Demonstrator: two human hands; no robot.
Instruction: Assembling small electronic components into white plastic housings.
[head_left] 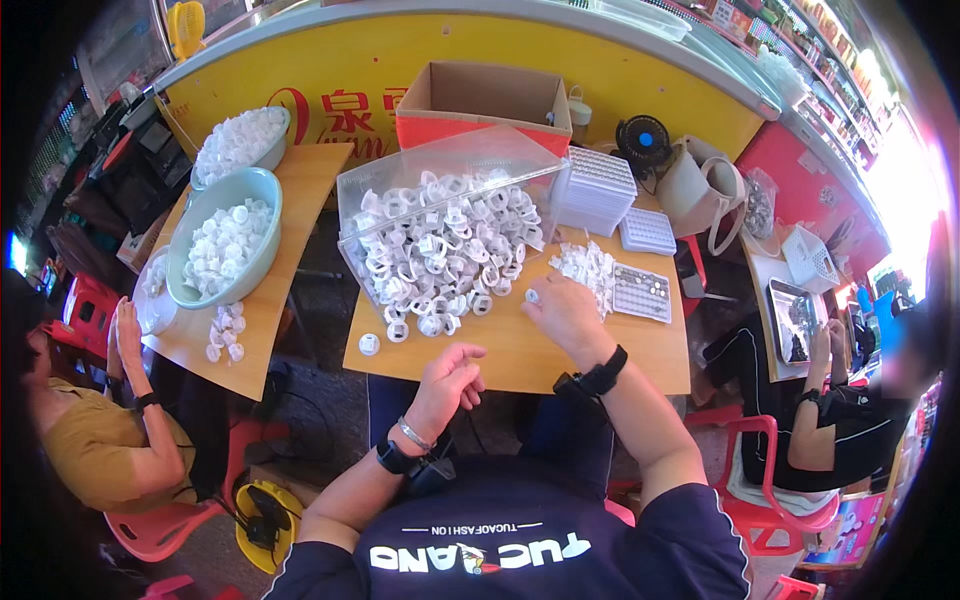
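Observation:
My right hand (570, 318) is over the table, its fingers closed on a small white round piece (532, 296) at their tips. Beside it lies a heap of small white pieces (585, 268) and a shallow white tray (641, 294) with small parts in it. My left hand (448, 388) is by the table's front edge, fingers loosely bent and apart, with nothing visible in it. Ahead of both hands, a clear plastic bin (352, 222) lies tipped, and many white ring-shaped plastic parts (440, 245) spill from it. One white round part (369, 344) sits alone at the left.
Stacked white trays (596, 190), an open cardboard box (483, 100), a black fan (643, 142) and a cream bag (700, 185) stand at the back. Left, another table holds pale green basins (178, 262) of white parts. Co-workers sit on both sides.

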